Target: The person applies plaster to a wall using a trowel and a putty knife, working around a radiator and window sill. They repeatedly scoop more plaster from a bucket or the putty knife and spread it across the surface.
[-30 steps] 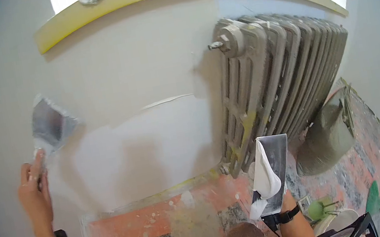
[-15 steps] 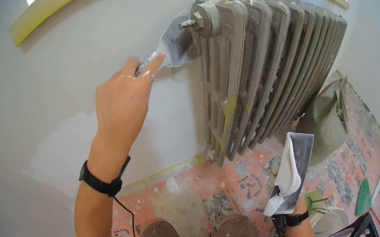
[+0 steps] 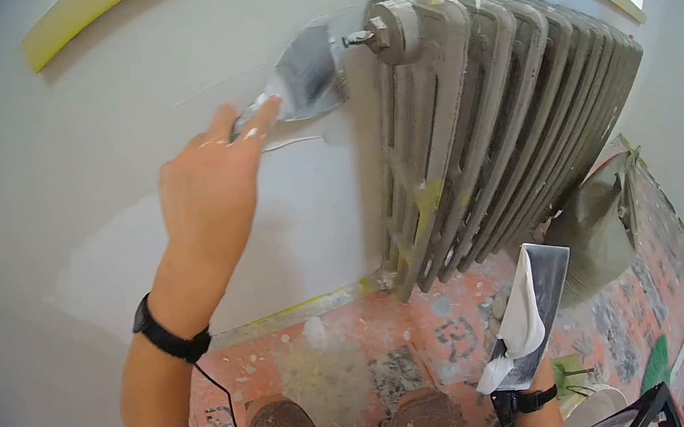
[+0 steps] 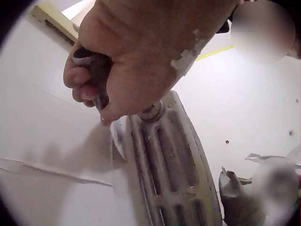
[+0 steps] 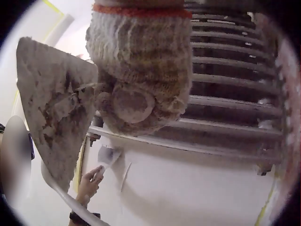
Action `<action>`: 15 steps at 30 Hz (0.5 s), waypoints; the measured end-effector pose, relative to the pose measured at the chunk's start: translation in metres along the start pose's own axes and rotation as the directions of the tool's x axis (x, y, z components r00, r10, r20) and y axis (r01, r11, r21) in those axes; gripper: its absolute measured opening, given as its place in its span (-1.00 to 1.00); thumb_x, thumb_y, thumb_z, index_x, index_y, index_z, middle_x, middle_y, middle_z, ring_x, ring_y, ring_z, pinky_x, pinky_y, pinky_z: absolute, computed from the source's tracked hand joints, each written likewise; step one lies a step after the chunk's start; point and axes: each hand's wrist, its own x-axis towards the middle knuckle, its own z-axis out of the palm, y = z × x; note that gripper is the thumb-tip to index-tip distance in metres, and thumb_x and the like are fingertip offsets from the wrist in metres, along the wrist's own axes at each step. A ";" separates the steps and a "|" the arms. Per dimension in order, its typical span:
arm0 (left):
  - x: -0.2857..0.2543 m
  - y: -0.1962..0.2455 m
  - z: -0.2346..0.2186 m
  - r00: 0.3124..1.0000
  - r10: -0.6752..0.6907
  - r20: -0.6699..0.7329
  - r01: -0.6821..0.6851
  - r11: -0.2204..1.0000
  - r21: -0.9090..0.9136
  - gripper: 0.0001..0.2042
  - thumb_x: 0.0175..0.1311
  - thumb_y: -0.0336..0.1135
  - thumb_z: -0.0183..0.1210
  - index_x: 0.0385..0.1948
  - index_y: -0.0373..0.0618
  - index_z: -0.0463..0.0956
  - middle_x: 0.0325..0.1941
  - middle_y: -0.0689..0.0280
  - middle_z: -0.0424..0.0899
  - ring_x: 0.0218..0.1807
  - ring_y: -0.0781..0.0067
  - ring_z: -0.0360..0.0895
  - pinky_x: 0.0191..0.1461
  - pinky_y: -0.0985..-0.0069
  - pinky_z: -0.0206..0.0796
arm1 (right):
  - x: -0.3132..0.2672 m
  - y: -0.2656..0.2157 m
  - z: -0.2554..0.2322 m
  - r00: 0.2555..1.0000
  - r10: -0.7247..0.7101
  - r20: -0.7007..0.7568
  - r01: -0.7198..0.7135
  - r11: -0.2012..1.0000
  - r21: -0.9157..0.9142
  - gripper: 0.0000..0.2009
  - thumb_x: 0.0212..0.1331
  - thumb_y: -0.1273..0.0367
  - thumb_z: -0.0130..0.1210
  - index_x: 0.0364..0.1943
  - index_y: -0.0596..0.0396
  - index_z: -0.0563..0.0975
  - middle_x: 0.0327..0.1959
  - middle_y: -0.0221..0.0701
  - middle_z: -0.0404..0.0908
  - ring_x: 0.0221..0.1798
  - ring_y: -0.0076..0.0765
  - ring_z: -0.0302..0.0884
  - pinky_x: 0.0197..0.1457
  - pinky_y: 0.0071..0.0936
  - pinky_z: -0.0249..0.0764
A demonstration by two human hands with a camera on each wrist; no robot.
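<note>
In the head view my left hand grips the handle of a wide putty knife. Its blade lies against the wall, just left of the radiator valve. The left wrist view shows the fingers curled round the handle. My right hand, in a knitted glove with an orange cuff, holds a second wide knife low in front of the radiator. White putty is heaped along that blade; the hand beneath is mostly hidden in the head view. A thin putty ridge runs under the left knife.
A ribbed metal radiator stands at the wall under a sill. Beside it slumps a grey-green sack on the spattered reddish floor covering. A white bucket and a green tool are at lower right.
My left hand has swept the putty knife from the far left of the wall rightward to the radiator, then slightly back left. The loaded knife now appears farther right, as the head view shifted.
</note>
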 end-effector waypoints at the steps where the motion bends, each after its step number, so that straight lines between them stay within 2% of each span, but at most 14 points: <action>1: -0.007 -0.010 -0.005 1.000 -0.021 0.022 0.020 1.000 0.018 -0.57 0.30 -0.35 0.18 0.21 0.35 0.56 -0.23 0.30 0.58 -0.40 0.20 0.61 -0.37 0.27 0.45 | 0.004 0.003 0.001 1.000 0.007 0.003 -0.007 1.000 -0.002 -0.68 0.55 0.15 -0.09 0.16 0.01 0.46 -0.28 -0.36 0.54 -0.37 -0.32 0.59 -0.31 -0.32 0.60; 4: -0.028 -0.037 -0.024 0.991 -0.113 0.078 0.104 0.988 0.112 -0.55 0.30 -0.36 0.22 0.22 0.41 0.55 -0.24 0.31 0.56 -0.39 0.18 0.60 -0.35 0.26 0.43 | 0.012 0.012 0.002 0.999 0.031 0.014 -0.031 0.999 -0.011 -0.68 0.55 0.15 -0.09 0.16 0.01 0.46 -0.27 -0.36 0.55 -0.37 -0.32 0.60 -0.31 -0.32 0.60; 7: -0.053 -0.072 -0.037 0.990 -0.135 0.038 0.132 0.988 0.076 -0.56 0.27 -0.39 0.20 0.17 0.39 0.60 -0.24 0.33 0.56 -0.41 0.23 0.58 -0.39 0.29 0.42 | 0.043 0.013 0.021 0.998 0.058 0.018 -0.058 0.998 -0.023 -0.68 0.55 0.16 -0.09 0.15 0.02 0.47 -0.27 -0.36 0.55 -0.37 -0.32 0.60 -0.31 -0.32 0.61; 11: -0.096 -0.122 -0.053 0.983 -0.180 0.029 0.176 0.979 0.099 -0.55 0.30 -0.40 0.21 0.20 0.42 0.58 -0.27 0.34 0.54 -0.40 0.22 0.55 -0.35 0.30 0.39 | 0.039 0.041 0.018 0.995 0.093 0.022 -0.092 0.995 -0.043 -0.69 0.55 0.16 -0.09 0.15 0.02 0.47 -0.27 -0.36 0.55 -0.36 -0.32 0.60 -0.30 -0.32 0.61; 13: -0.123 -0.146 -0.062 0.955 -0.284 0.089 0.270 0.952 0.141 -0.53 0.31 -0.43 0.21 0.22 0.41 0.57 -0.29 0.32 0.54 -0.41 0.20 0.51 -0.31 0.30 0.38 | 0.055 0.046 0.030 0.995 0.099 0.022 -0.098 0.994 -0.044 -0.69 0.55 0.16 -0.09 0.14 0.03 0.47 -0.27 -0.36 0.55 -0.36 -0.32 0.60 -0.30 -0.32 0.62; 15: -0.148 -0.168 -0.067 0.951 -0.294 0.093 0.281 0.950 0.135 -0.52 0.31 -0.44 0.21 0.23 0.41 0.57 -0.29 0.30 0.53 -0.41 0.18 0.50 -0.29 0.30 0.38 | 0.068 0.060 0.043 0.996 0.091 0.015 -0.091 0.995 -0.037 -0.69 0.55 0.16 -0.09 0.14 0.03 0.47 -0.26 -0.36 0.56 -0.36 -0.32 0.61 -0.30 -0.32 0.62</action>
